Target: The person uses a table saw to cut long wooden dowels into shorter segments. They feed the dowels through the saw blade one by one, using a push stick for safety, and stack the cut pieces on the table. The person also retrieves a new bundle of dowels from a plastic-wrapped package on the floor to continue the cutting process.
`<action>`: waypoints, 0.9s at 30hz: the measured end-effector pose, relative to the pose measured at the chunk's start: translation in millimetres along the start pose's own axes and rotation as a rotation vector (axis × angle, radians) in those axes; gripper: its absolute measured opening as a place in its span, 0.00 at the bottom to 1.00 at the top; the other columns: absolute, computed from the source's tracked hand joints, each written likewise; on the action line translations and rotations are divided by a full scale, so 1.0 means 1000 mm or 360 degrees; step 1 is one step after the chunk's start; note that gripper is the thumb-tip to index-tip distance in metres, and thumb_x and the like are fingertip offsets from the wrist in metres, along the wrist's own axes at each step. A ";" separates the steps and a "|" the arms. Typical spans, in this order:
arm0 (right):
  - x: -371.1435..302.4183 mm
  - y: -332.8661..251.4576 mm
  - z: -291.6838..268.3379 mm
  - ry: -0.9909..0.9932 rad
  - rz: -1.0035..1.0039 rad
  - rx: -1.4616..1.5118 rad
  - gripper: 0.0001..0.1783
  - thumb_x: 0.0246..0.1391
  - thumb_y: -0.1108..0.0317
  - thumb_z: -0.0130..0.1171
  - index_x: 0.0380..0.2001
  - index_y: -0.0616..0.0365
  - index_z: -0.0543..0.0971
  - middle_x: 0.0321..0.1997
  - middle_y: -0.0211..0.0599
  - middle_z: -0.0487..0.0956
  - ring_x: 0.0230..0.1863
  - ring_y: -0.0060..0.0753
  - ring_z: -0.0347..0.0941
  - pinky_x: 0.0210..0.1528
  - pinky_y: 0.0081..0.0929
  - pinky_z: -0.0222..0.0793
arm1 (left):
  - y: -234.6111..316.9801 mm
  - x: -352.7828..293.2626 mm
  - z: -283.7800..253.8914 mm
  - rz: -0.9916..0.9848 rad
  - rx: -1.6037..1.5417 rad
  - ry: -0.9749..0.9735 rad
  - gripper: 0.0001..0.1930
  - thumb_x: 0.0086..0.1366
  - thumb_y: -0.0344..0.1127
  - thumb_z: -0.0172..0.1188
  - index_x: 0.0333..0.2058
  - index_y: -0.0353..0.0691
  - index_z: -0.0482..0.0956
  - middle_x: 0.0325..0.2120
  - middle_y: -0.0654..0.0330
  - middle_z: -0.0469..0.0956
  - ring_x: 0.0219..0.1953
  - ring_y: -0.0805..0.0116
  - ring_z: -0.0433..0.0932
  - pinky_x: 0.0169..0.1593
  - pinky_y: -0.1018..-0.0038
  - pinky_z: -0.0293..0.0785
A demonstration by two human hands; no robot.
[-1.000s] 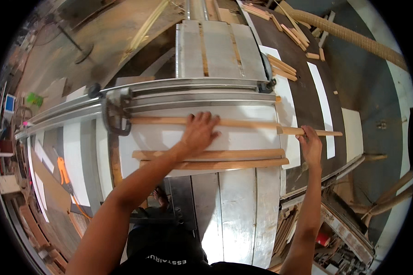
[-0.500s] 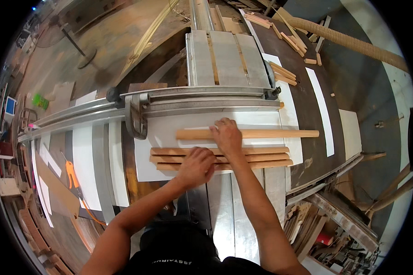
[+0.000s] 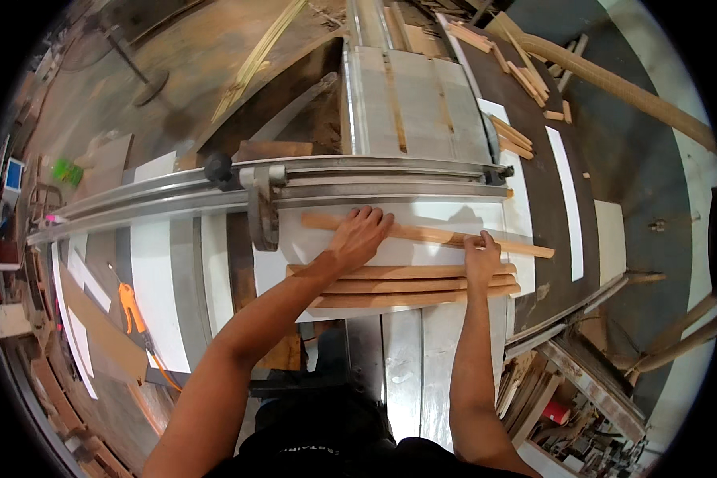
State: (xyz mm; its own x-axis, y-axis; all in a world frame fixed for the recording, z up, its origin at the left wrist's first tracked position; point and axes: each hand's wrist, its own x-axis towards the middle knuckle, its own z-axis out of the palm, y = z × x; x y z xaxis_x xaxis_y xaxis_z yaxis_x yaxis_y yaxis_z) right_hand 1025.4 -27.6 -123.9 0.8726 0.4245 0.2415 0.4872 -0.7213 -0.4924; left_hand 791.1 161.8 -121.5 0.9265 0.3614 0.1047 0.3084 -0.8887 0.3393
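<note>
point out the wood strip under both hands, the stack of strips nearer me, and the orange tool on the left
wood strip [image 3: 430, 234], head view, bare middle stretch between the two hands
stack of strips [image 3: 406, 285], head view, top face of the pile
orange tool [image 3: 131, 306], head view, its orange body

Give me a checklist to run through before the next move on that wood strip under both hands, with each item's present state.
1. Left hand flat on the wood strip near its left end: ok.
2. Right hand on the strip toward its right end: ok.
3. Strip lying flat on the white table top: ok.
4. Strip parallel to the metal rail fence: not ok, it slants away toward the right.
5. Strip clear of the stack of strips nearer the person: ok on the left; cannot tell under the right hand.
6. Saw blade position and whether it runs: cannot tell.
</note>
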 end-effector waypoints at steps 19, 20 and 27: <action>0.042 -0.042 0.067 -0.0096 0.0916 0.1248 0.29 0.58 0.73 0.57 0.61 0.71 0.63 0.32 0.50 0.79 0.21 0.40 0.79 0.20 0.32 0.77 | -0.029 0.007 -0.021 0.0167 0.0339 0.0583 0.19 0.65 0.34 0.57 0.54 0.41 0.73 0.56 0.53 0.69 0.61 0.56 0.67 0.64 0.52 0.58; 0.044 -0.039 0.077 -0.0085 0.0875 0.1182 0.29 0.58 0.73 0.56 0.60 0.72 0.63 0.30 0.50 0.79 0.19 0.42 0.79 0.17 0.32 0.76 | -0.031 0.007 -0.027 0.0160 0.0314 0.0548 0.21 0.65 0.34 0.56 0.56 0.40 0.72 0.58 0.52 0.68 0.63 0.56 0.66 0.65 0.52 0.56; 0.042 -0.029 0.090 -0.0017 0.0834 0.1155 0.11 0.59 0.73 0.53 0.41 0.72 0.71 0.24 0.51 0.79 0.17 0.41 0.79 0.15 0.31 0.75 | -0.025 0.024 -0.020 -0.0069 0.0323 0.0350 0.42 0.57 0.50 0.69 0.65 0.37 0.63 0.56 0.54 0.69 0.61 0.57 0.65 0.62 0.50 0.58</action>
State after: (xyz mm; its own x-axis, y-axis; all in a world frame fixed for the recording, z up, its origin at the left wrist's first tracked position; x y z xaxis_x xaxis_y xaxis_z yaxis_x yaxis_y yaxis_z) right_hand 1045.3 60.6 -175.0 0.9748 0.1456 -0.1691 -0.1190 -0.3017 -0.9459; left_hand 801.1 198.4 -108.7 0.8494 0.4331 0.3016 0.4039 -0.9013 0.1566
